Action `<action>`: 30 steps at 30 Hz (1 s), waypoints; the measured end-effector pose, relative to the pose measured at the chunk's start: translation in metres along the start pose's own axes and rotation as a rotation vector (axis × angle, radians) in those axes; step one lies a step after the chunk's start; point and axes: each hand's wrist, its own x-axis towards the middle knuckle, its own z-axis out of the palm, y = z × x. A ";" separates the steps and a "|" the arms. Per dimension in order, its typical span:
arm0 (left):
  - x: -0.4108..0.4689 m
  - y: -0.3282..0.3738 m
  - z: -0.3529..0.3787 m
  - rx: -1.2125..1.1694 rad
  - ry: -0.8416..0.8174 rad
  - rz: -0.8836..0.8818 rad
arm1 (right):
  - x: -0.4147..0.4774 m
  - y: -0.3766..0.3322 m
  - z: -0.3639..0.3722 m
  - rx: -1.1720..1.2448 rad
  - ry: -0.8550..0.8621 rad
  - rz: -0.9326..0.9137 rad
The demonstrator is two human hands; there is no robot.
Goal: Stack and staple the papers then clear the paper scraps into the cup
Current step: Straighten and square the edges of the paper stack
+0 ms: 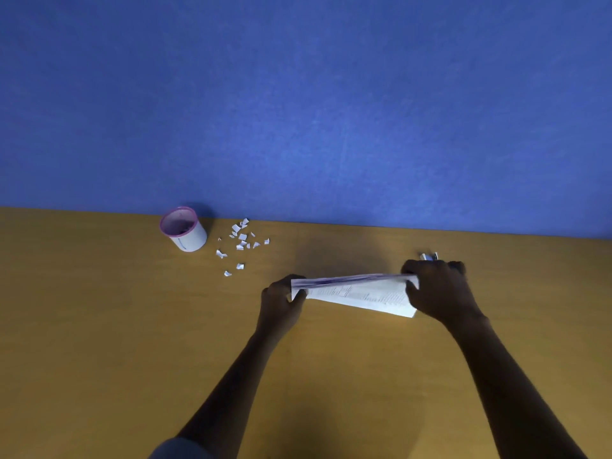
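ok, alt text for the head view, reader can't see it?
Both hands grip a stack of printed papers by its ends over a tan table, left hand at the left end, right hand at the right. To the left, white paper scraps lie beside an upright pink-rimmed white cup.

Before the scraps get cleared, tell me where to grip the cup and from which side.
Probably wrap the cup round its white side wall, below the pink rim, coming from the near left. It stands upright, the blue wall is close behind and the scraps lie at its right.
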 end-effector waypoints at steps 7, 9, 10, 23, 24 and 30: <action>0.002 -0.001 0.002 -0.006 0.022 -0.002 | -0.020 0.047 0.024 0.895 0.189 0.257; 0.002 0.000 0.002 0.005 0.039 -0.008 | -0.027 0.045 0.031 1.094 0.205 0.319; 0.003 0.000 0.001 0.013 0.043 -0.011 | -0.030 0.043 0.035 1.141 0.204 0.331; 0.002 0.009 -0.003 -0.014 0.113 0.011 | -0.030 0.021 0.049 0.726 0.429 0.357; 0.003 0.011 -0.004 -0.022 0.123 -0.003 | -0.028 0.021 0.046 0.710 0.441 0.345; 0.002 -0.001 -0.002 -0.043 0.069 -0.043 | -0.027 0.023 0.062 0.646 0.379 0.274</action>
